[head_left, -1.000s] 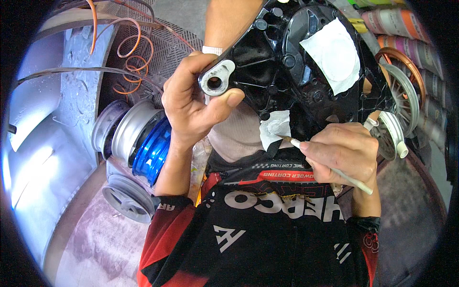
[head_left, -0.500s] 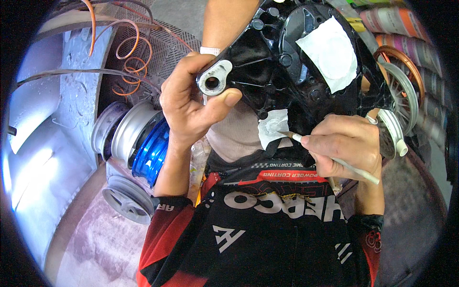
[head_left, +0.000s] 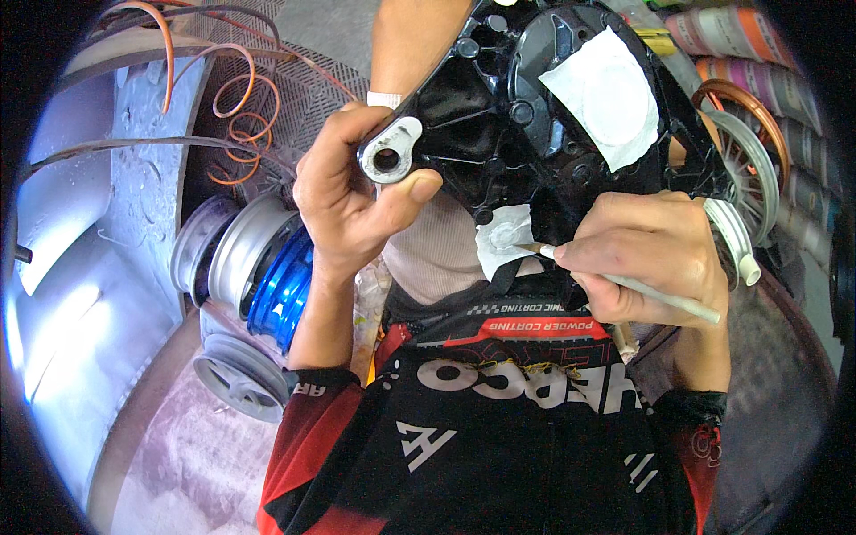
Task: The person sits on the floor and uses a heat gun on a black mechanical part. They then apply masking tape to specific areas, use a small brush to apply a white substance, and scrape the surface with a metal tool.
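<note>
A glossy black cast part (head_left: pixel 464 125) with ribs and bolt holes lies across the upper middle. My left hand (head_left: pixel 357 192) grips its left corner, thumb and fingers around a bare grey lug (head_left: pixel 390 152) with a round hole. A large white masking patch (head_left: pixel 615 102) covers a round area on the part; a smaller white patch (head_left: pixel 501 234) sits lower. My right hand (head_left: pixel 646 254) is closed like a pen grip on a slim white-handled tool (head_left: pixel 669 300), which looks like a craft knife. Its thin dark tip touches or nearly touches the small patch's right edge.
Grey, silver and blue wheel rims (head_left: pixel 278 299) stand at the left, with another grey wheel (head_left: pixel 241 376) below them. An orange coiled hose (head_left: pixel 252 102) hangs at upper left. More wheels (head_left: pixel 753 165) are at the right, beside colourful stacked packages (head_left: pixel 733 36).
The black part has shifted slightly left in view, with my left hand still on it. My right hand has turned a little, and the tool's rear end has moved right. Its tip remains by the small patch.
</note>
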A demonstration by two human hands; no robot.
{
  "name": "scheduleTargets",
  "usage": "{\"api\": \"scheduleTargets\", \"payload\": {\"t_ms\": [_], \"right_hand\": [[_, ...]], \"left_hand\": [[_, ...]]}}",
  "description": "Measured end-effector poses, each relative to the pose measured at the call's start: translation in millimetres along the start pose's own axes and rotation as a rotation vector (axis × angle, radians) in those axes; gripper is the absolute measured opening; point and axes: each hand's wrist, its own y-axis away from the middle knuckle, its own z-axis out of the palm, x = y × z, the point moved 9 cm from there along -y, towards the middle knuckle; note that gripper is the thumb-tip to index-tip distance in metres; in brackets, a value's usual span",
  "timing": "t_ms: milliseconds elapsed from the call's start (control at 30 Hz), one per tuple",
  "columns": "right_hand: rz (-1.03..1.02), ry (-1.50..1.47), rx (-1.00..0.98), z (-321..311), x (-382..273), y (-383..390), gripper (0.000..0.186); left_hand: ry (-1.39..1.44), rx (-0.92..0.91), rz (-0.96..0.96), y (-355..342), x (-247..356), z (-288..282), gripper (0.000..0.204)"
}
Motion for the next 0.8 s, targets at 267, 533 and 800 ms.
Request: {"api": "scheduleTargets", "payload": {"t_ms": [267, 533, 800], "right_hand": [[0.015, -0.019, -0.021, -5.4, 2.7, -6.4, 0.017], [-0.014, -0.093, -0.054, -3.7, 1.2, -8.8, 0.017], [-0.017, -0.064, -0.065, -1.0, -1.9, -10.3, 0.017]], "left_hand": [[0.004, -0.006, 0.027, 0.2, 0.5, -0.5, 0.046], [0.007, -0.001, 0.047, 1.4, -1.1, -1.5, 0.047], [0.023, -0.006, 0.051, 0.1, -1.5, -0.1, 0.047]]}}
